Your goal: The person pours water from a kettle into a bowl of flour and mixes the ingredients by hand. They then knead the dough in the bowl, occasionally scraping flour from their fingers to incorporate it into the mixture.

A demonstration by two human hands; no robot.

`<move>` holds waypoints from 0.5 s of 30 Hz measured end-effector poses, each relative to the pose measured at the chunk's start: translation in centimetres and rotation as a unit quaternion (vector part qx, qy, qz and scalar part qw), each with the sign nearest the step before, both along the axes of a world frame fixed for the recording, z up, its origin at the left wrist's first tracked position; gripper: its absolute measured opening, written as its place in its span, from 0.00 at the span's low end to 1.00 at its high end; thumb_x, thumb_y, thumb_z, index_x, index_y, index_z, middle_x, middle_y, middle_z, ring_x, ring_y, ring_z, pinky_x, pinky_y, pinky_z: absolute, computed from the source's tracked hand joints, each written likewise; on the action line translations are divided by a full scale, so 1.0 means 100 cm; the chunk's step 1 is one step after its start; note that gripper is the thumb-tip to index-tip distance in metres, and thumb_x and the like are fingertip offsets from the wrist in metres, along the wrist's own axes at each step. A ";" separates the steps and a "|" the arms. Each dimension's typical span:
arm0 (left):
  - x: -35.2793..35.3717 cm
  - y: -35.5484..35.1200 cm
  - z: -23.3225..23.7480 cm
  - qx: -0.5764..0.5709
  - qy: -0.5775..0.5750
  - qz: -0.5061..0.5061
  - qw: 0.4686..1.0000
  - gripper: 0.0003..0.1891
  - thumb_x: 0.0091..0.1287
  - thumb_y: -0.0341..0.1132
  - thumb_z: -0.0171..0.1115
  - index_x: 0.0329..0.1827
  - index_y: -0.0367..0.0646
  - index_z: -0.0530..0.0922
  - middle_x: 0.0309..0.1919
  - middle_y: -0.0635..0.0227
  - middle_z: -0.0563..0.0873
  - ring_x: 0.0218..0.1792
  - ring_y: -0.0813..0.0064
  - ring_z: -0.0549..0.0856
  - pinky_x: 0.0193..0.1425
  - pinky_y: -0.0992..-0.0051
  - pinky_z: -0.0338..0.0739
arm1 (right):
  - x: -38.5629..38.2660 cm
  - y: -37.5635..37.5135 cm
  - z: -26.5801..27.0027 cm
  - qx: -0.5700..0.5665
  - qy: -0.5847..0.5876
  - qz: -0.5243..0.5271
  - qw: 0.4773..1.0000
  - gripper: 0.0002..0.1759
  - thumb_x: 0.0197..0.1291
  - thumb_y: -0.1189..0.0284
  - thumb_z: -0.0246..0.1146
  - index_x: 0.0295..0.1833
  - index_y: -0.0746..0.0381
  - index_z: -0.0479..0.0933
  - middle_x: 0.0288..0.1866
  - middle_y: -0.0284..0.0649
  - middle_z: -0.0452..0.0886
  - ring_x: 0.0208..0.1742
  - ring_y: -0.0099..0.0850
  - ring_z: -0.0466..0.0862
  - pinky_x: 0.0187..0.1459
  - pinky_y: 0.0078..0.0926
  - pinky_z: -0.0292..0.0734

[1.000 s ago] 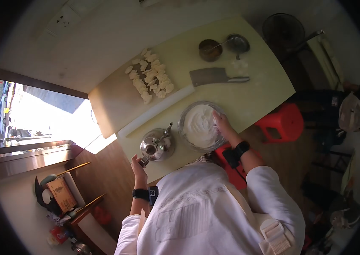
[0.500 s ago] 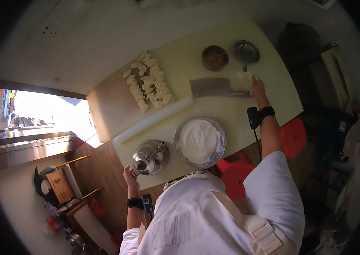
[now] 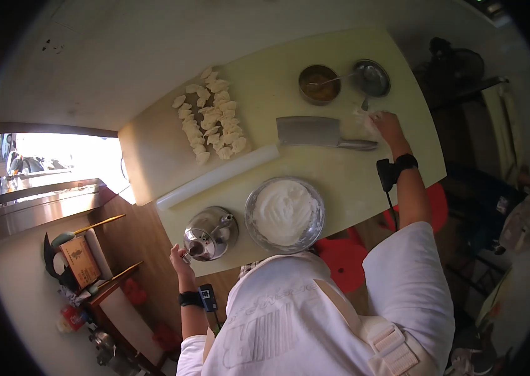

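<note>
My left hand (image 3: 181, 259) is closed around the handle of a shiny metal kettle (image 3: 222, 237) at the table's near left corner. Over on the right, my right hand (image 3: 388, 123) has its fingers curled down at a thin whitish patch (image 3: 364, 119) on the tabletop. I cannot tell what lies between those fingers. Just left of it is the handle of a cleaver (image 3: 307, 131), whose blade points left. A metal bowl of white flour or dough (image 3: 285, 212) stands right in front of my body, beside the kettle.
Rows of small pale dumpling-like pieces (image 3: 216, 119) sit at the back left. A long white roll (image 3: 218, 177) lies diagonally before them. At the back right are a bowl of brownish contents (image 3: 319, 84) with a spoon and a small metal dish (image 3: 371, 78). Red stools (image 3: 342, 260) stand under the table's near edge.
My right hand has moved slightly right, its outstretched fingers now curled down at the whitish patch. My left hand stays at the kettle handle. The whole view has shifted a little.
</note>
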State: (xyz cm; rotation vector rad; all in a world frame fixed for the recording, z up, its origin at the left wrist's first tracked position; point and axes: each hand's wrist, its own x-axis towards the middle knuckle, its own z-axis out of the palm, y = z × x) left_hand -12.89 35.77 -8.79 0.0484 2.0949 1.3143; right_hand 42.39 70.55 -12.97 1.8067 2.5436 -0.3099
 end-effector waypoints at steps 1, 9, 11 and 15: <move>-0.001 0.000 -0.001 0.011 -0.003 -0.004 1.000 0.15 0.52 0.44 0.51 0.15 0.43 0.67 0.09 0.75 0.67 0.12 0.83 0.65 0.18 0.83 0.57 | 0.000 -0.003 0.004 0.000 -0.002 -0.002 1.000 0.18 0.47 0.65 0.58 0.41 0.66 0.70 0.35 0.49 0.75 0.37 0.45 0.75 0.37 0.35 0.70; 0.010 0.006 0.010 0.021 0.041 -0.020 0.999 0.18 0.53 0.43 0.49 0.09 0.44 0.65 0.08 0.76 0.66 0.11 0.86 0.64 0.15 0.83 0.54 | -0.043 -0.051 0.036 0.154 0.164 -0.217 0.950 0.15 0.50 0.64 0.54 0.38 0.65 0.69 0.26 0.49 0.73 0.32 0.44 0.74 0.34 0.36 0.69; 0.016 0.010 0.015 0.021 0.052 -0.011 0.998 0.17 0.54 0.43 0.48 0.11 0.43 0.66 0.08 0.75 0.67 0.12 0.86 0.64 0.15 0.83 0.54 | -0.072 -0.075 0.056 0.088 0.204 -0.212 0.952 0.16 0.50 0.63 0.55 0.37 0.65 0.67 0.25 0.48 0.73 0.31 0.44 0.75 0.32 0.35 0.69; 0.000 -0.005 0.002 0.023 0.040 -0.045 0.998 0.14 0.53 0.44 0.51 0.26 0.41 0.69 0.17 0.72 0.70 0.19 0.83 0.69 0.22 0.82 0.62 | -0.142 -0.146 0.064 0.011 0.215 -0.006 0.977 0.20 0.49 0.58 0.55 0.34 0.66 0.65 0.23 0.46 0.73 0.24 0.42 0.76 0.25 0.34 0.71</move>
